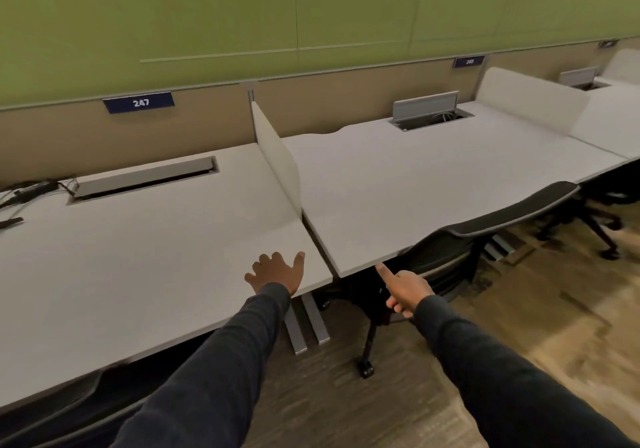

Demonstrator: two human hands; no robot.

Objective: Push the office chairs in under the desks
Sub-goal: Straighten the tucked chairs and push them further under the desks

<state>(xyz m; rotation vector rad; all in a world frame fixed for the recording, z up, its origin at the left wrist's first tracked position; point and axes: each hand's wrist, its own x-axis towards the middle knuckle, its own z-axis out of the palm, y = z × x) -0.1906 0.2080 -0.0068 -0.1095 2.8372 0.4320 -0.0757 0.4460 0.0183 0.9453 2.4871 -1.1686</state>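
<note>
A black office chair [498, 221] stands tucked under the middle white desk [398, 177], its curved backrest against the desk's front edge. My left hand [275, 273] hovers over the front right corner of the left desk [145, 260], fingers spread, holding nothing. My right hand [403, 288] is in front of the middle desk's edge, left of the chair, index finger stretched out and the other fingers curled, holding nothing. Another dark chair [79, 409] shows under the left desk at the bottom left. A third chair [602, 205] sits at the far right desk.
White divider panels [277, 153] stand between the desks. Grey cable boxes [427, 108] sit at the desks' back edges, with cables [24, 193] at far left. Grey desk legs [306, 323] stand between my arms. Wood-pattern floor [519, 326] stretches to the right.
</note>
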